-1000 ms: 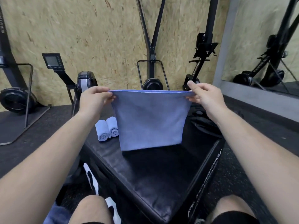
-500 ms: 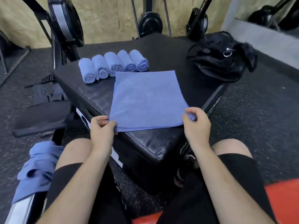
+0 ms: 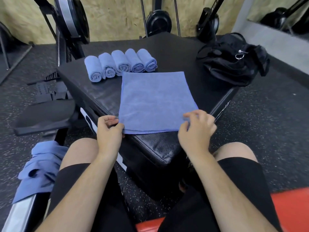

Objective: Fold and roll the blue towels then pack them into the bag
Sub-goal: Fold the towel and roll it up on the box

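Observation:
A folded blue towel (image 3: pixel 155 101) lies flat on the black padded box (image 3: pixel 103 96). My left hand (image 3: pixel 109 131) pinches the towel's near left corner. At the near right corner my right hand (image 3: pixel 197 129) has its fingers curled over the edge, thumb and fingers around the cloth. Several rolled blue towels (image 3: pixel 120 64) lie side by side in a row behind the flat towel. A black bag (image 3: pixel 232 62) sits on the box's far right corner, crumpled, with a metal clip on top.
A heap of loose blue towels (image 3: pixel 40 166) lies at my left by my thigh. Rowing machines (image 3: pixel 70 22) stand along the plywood wall behind the box. A red mat (image 3: pixel 291 208) is under my right leg. Black rubber floor surrounds the box.
One second ago I held the towel up by its top corners. It has come down flat onto the box, and my hands now hold its near corners.

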